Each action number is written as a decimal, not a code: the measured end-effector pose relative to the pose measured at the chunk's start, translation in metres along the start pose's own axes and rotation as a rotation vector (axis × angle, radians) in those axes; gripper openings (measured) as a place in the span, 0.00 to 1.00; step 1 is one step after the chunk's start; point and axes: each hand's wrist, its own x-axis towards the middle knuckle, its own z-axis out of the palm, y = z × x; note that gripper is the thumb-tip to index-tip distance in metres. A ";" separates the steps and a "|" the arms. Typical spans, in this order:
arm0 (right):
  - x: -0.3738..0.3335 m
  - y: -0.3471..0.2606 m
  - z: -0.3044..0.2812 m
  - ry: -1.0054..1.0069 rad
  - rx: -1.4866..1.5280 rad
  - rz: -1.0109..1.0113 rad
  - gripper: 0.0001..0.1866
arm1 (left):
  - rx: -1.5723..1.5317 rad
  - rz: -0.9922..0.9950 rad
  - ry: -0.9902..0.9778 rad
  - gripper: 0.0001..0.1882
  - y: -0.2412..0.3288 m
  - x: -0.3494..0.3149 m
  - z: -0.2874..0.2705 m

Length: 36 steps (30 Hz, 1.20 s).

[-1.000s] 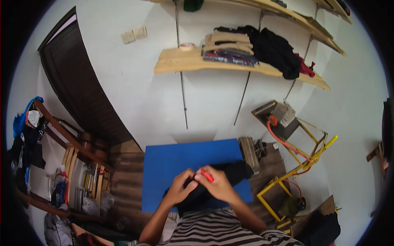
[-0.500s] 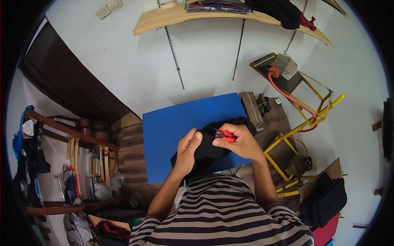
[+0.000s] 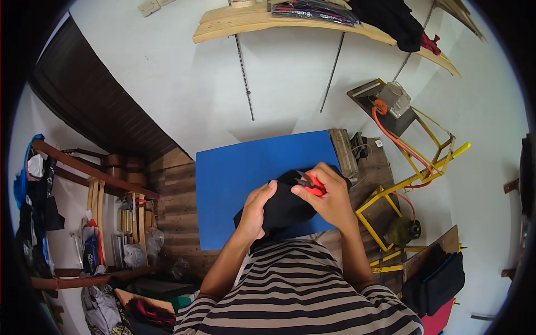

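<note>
Black fabric [image 3: 287, 209], perhaps a garment, is bunched over the near part of a blue tabletop [image 3: 234, 167]. My left hand [image 3: 255, 211] pinches the cloth at its left side, thumb uppermost. In my right hand [image 3: 329, 192] is a small pair of thread snips [image 3: 314, 185] with red handles. Their dark blades point up and left, above the fabric and toward my left hand. Folds of cloth hide the fingers under my left thumb.
Behind the table, a wooden wall shelf [image 3: 240, 22] carries packaged clothes. A yellow metal frame [image 3: 413, 181] with an orange hose stands at right, near a green gas cylinder [image 3: 403, 230]. Racks [image 3: 100, 173] of clothes and frames line the left. Folded black cloth [image 3: 438, 282] lies at lower right.
The snips have turned a little in my right hand, their blades tipping more upward. My left hand keeps its grip on the cloth. The whole view has shifted slightly.
</note>
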 end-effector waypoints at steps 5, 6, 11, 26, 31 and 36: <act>-0.003 -0.029 -0.005 -0.084 -0.104 -0.084 0.15 | -0.125 -0.019 -0.038 0.16 0.011 -0.001 -0.006; -0.003 -0.033 -0.001 -0.103 -0.162 -0.112 0.15 | -0.136 -0.021 -0.039 0.16 0.013 0.000 -0.008; 0.000 -0.039 0.017 -0.106 -0.281 -0.112 0.14 | -0.105 -0.018 0.058 0.15 0.019 -0.002 -0.011; -0.013 -0.041 0.047 0.024 -0.248 -0.040 0.13 | -0.016 0.004 -0.156 0.19 0.024 -0.005 -0.034; -0.014 -0.044 0.049 0.035 -0.243 -0.016 0.13 | -0.033 -0.059 -0.166 0.19 0.033 -0.004 -0.030; -0.012 -0.041 0.047 0.017 -0.245 -0.012 0.13 | -0.062 -0.086 -0.110 0.19 0.032 0.000 -0.025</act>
